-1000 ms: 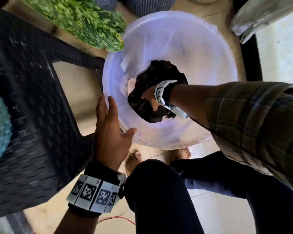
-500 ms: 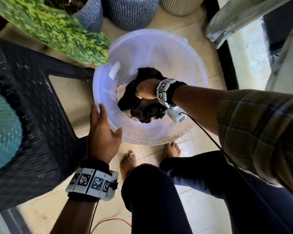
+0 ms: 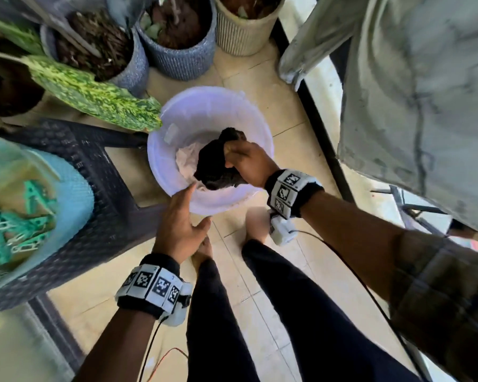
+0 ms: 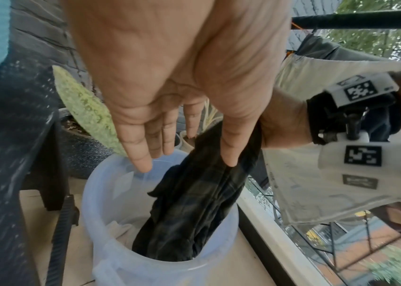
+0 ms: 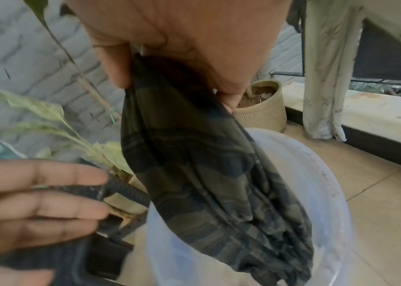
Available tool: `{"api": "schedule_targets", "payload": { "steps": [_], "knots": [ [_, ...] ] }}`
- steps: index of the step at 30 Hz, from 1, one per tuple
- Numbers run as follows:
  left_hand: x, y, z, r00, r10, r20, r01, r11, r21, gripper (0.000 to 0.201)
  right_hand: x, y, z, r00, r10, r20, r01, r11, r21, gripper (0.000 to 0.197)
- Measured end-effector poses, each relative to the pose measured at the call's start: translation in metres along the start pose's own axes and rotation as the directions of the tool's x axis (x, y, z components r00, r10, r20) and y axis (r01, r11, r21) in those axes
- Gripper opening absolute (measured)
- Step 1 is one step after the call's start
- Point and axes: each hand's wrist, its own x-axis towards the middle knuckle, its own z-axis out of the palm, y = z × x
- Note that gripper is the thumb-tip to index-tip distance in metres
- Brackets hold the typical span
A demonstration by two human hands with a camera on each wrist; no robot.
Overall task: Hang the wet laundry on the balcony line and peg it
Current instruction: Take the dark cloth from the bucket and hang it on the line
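Note:
A translucent white bucket (image 3: 177,128) (image 4: 101,257) (image 5: 324,193) stands on the tiled floor. My right hand (image 3: 246,164) grips a dark checked wet garment (image 3: 213,166) (image 4: 194,209) (image 5: 206,183) and holds it up, its lower end still hanging inside the bucket. A pale cloth (image 3: 185,158) lies under it in the bucket. My left hand (image 3: 180,224) (image 4: 169,77) hovers open over the bucket's near rim, fingers straight, holding nothing. Green pegs (image 3: 9,224) lie in a teal basket (image 3: 75,188) on the left.
The basket sits on a dark woven plastic chair (image 3: 100,216). Several plant pots (image 3: 182,51) and a big speckled leaf (image 3: 94,97) stand behind the bucket. Pale laundry (image 3: 420,92) hangs at the right by the balcony railing (image 4: 356,19). My feet are just below the bucket.
My right hand has lifted the dark garment higher out of the bucket. The head view has pulled back and up. My left hand has stayed open near the rim.

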Motion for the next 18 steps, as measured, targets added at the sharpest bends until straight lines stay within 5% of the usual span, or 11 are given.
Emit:
{"api": "schedule_targets", "payload": {
  "steps": [6,8,11,18],
  "knots": [
    [-0.028,0.067,-0.044,0.995,0.083,0.046,-0.081,0.996,-0.039,0.082,-0.075,-0.067,-0.006,0.976,-0.126,-0.179,0.155,0.975,0.157,0.025],
    [-0.027,0.091,-0.066,0.99,0.134,0.034,-0.132,0.989,-0.066,0.066,-0.094,-0.093,-0.008,0.955,-0.199,-0.218,0.233,0.962,0.143,0.027],
    [-0.024,0.118,-0.101,0.99,0.132,0.055,-0.132,0.991,0.001,0.016,-0.113,-0.12,-0.013,0.922,-0.241,-0.303,0.278,0.957,0.084,0.023],
    [-0.026,0.168,-0.181,0.962,0.25,0.108,-0.265,0.95,0.167,0.037,-0.146,-0.154,-0.049,0.869,-0.301,-0.393,0.301,0.952,-0.063,0.022]
  ]
}}
